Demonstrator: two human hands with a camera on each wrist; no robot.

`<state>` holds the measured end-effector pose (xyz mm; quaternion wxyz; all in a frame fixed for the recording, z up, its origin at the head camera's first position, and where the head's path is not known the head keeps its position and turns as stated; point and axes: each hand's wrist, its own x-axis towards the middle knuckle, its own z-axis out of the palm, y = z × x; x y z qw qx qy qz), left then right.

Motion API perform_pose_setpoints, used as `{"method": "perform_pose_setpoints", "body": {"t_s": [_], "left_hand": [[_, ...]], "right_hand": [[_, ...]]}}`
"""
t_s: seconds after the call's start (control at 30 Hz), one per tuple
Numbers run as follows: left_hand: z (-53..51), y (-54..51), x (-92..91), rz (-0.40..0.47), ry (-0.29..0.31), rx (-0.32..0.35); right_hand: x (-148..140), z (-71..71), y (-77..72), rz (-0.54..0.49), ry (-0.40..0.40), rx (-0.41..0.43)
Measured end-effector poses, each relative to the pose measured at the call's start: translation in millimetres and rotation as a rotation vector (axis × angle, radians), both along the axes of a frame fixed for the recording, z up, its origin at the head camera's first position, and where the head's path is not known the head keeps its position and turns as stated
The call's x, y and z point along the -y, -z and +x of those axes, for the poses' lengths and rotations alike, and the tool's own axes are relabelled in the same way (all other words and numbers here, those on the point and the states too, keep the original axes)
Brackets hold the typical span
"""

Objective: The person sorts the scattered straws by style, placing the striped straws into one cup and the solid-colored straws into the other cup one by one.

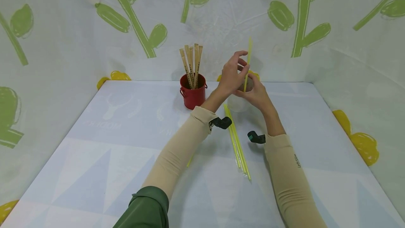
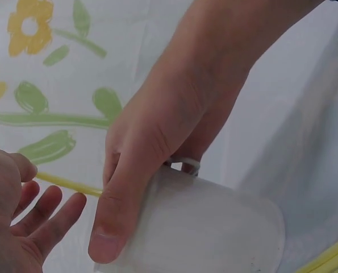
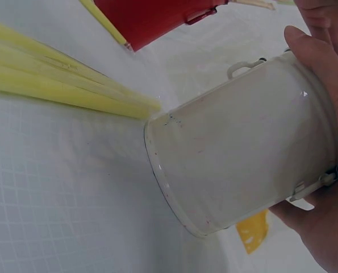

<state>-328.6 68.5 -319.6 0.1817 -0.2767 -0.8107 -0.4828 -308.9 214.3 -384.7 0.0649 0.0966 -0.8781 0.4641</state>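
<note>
My left hand (image 1: 232, 75) pinches a thin yellow straw (image 1: 249, 50) between thumb and fingertip, the other fingers spread. The straw stands nearly upright, its lower end at the mouth of a small white bucket (image 3: 237, 142). My right hand (image 1: 257, 94) grips that bucket (image 2: 214, 222) around its rim, thumb on the near side in the left wrist view. The bucket's mouth tilts toward the head camera. Whether its base touches the table is unclear. Several more yellow straws (image 1: 235, 140), apparently in clear wrap, lie on the table just in front of the bucket.
Left of the hands stands a red bucket (image 1: 193, 97) holding several flat wooden sticks (image 1: 191, 64). Another yellow piece (image 1: 190, 161) shows partly behind my left forearm. The table (image 1: 95, 171) meets leaf-printed walls (image 1: 221, 13) at the back and sides.
</note>
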Motion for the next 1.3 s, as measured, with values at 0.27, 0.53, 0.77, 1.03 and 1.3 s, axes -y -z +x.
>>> {"method": "perform_pose_setpoints", "body": {"t_s": [0.27,0.53,0.77,1.03,1.3], "left_hand": [[-0.3,1.9,4.3,0.007,-0.010,0.006],[3.5,0.8,12.4,0.005,-0.009,0.023],[9.0,1.7,22.9,0.039,-0.014,-0.010],[15.4,5.5,37.0,0.019,0.001,-0.054],[24.9,7.9,54.5,0.030,0.021,-0.063]], "right_hand": [[1.2,-0.7,0.0,0.016,0.020,0.011],[2.6,0.8,-1.2,0.011,0.029,0.024],[3.5,1.1,-1.7,0.011,0.042,0.030],[3.8,2.5,-0.9,0.014,0.062,0.069],[5.2,0.8,-2.0,0.022,0.082,0.079]]}}
